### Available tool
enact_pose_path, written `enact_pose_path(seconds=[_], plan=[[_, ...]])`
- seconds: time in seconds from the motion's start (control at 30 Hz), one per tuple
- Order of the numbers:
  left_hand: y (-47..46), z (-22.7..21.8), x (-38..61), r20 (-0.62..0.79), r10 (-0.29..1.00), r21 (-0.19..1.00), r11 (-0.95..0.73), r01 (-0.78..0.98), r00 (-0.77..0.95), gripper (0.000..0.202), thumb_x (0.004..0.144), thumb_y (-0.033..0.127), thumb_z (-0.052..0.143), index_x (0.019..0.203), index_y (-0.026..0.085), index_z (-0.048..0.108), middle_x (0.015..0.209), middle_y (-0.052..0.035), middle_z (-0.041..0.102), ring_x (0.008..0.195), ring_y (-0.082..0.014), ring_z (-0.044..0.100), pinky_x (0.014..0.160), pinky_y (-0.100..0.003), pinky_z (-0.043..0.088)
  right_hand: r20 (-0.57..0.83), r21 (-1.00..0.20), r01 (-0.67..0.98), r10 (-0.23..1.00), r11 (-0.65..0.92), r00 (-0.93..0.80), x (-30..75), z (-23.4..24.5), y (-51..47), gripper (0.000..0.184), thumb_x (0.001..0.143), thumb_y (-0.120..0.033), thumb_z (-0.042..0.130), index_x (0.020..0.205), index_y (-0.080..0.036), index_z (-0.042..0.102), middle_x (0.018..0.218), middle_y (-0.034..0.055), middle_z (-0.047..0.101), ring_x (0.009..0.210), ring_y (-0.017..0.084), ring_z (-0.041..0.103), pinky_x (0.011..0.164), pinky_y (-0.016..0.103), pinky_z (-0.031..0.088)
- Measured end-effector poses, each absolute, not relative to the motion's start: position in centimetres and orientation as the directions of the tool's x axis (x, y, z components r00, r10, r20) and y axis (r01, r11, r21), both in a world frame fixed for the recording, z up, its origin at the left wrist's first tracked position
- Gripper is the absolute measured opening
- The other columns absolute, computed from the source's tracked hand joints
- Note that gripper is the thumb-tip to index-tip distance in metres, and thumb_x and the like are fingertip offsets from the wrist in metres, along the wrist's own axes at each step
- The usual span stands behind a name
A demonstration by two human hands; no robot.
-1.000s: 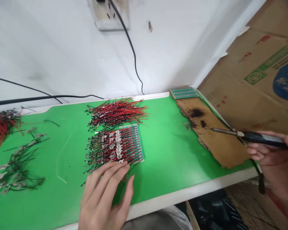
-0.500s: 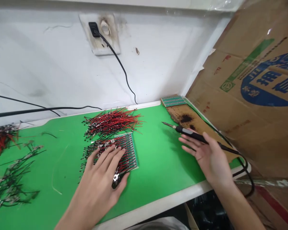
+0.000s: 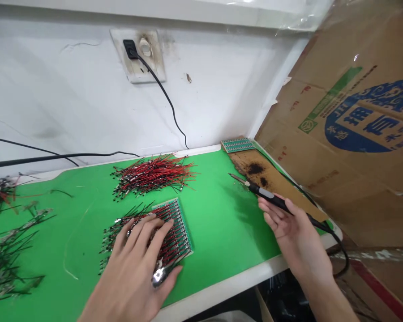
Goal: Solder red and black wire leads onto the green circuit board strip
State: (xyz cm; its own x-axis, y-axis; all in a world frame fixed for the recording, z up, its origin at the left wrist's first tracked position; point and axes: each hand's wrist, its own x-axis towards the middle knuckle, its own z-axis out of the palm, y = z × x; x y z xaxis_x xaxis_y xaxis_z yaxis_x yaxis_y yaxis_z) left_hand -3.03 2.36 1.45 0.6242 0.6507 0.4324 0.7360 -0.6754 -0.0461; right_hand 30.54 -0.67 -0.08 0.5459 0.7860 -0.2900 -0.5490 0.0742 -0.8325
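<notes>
My left hand (image 3: 137, 255) lies flat with spread fingers on a green circuit board panel (image 3: 180, 228), pressing on the red and black wires soldered along it. A shiny metal piece (image 3: 157, 277) shows by my left thumb, its nature unclear. My right hand (image 3: 293, 235) grips a black soldering iron (image 3: 268, 197), whose thin tip points left above the scorched cardboard pad (image 3: 255, 167). A loose heap of red and black wires (image 3: 152, 174) lies just beyond the panel.
The bench has a green mat (image 3: 218, 214), with more wire bundles (image 3: 6, 255) at the left. A small green board strip (image 3: 237, 145) sits at the back corner. The iron's cord rises toward a wall socket (image 3: 137, 56). Cardboard (image 3: 339, 134) lines the right side.
My left hand has moved from the panel's near edge onto the wires. My right hand has brought the iron left, away from the cardboard pad. The view has tilted upward.
</notes>
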Motion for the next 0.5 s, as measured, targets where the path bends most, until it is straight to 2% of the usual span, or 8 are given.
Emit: enact_pose_path(seconds=[0.1, 0.2, 0.37, 0.5], plan=[[3.3, 1.5, -3.8, 0.364, 0.678, -0.035, -0.675, 0.737, 0.638, 0.085, 0.088, 0.044, 0.080, 0.163, 0.020, 0.048, 0.164, -0.0160, 0.058, 0.147, -0.0397, 0.056, 0.122, -0.056, 0.044, -0.442, -0.685, -0.729, 0.798, -0.006, 0.409, 29.7, 0.5, -0.1, 0.026, 0.108, -0.030, 0.065, 0.116, -0.017, 0.085, 0.122, 0.0138, 0.088, 0.114, 0.020, 0.086, 0.090, 0.023, 0.071], [4.5, 1.3, -4.7, 0.282, 0.682, -0.036, -0.695, 0.718, 0.674, 0.112, 0.084, 0.054, 0.086, 0.175, 0.021, 0.031, 0.175, -0.0172, 0.048, 0.158, -0.0417, 0.050, 0.124, -0.056, 0.048, -0.494, -0.545, -0.836, 0.831, -0.067, 0.255, 28.9, 1.1, 0.3, 0.040, 0.116, -0.028, 0.046, 0.126, -0.015, 0.083, 0.131, 0.0153, 0.086, 0.118, 0.017, 0.084, 0.090, 0.021, 0.070], [5.7, 1.6, -5.7, 0.125, 0.710, 0.027, -0.701, 0.713, 0.693, 0.123, 0.085, 0.063, 0.085, 0.180, 0.028, 0.015, 0.176, -0.0167, 0.047, 0.158, -0.0429, 0.053, 0.125, -0.065, 0.049, -0.566, -0.371, -0.917, 0.818, -0.145, 0.099, 27.4, 1.6, 0.5, 0.055, 0.120, -0.024, 0.030, 0.123, -0.012, 0.083, 0.127, 0.0157, 0.087, 0.107, 0.009, 0.085, 0.089, 0.014, 0.066], [5.8, 3.3, -6.2, 0.085, 0.715, 0.100, -0.699, 0.708, 0.694, 0.129, 0.082, 0.065, 0.090, 0.180, 0.032, 0.013, 0.174, -0.0162, 0.049, 0.159, -0.0416, 0.053, 0.125, -0.064, 0.051, -0.492, -0.403, -0.902, 0.868, -0.158, 0.067, 26.2, 1.4, 0.6, 0.064, 0.120, -0.022, 0.023, 0.114, -0.017, 0.086, 0.124, 0.0121, 0.088, 0.089, 0.005, 0.082, 0.080, 0.010, 0.065]])
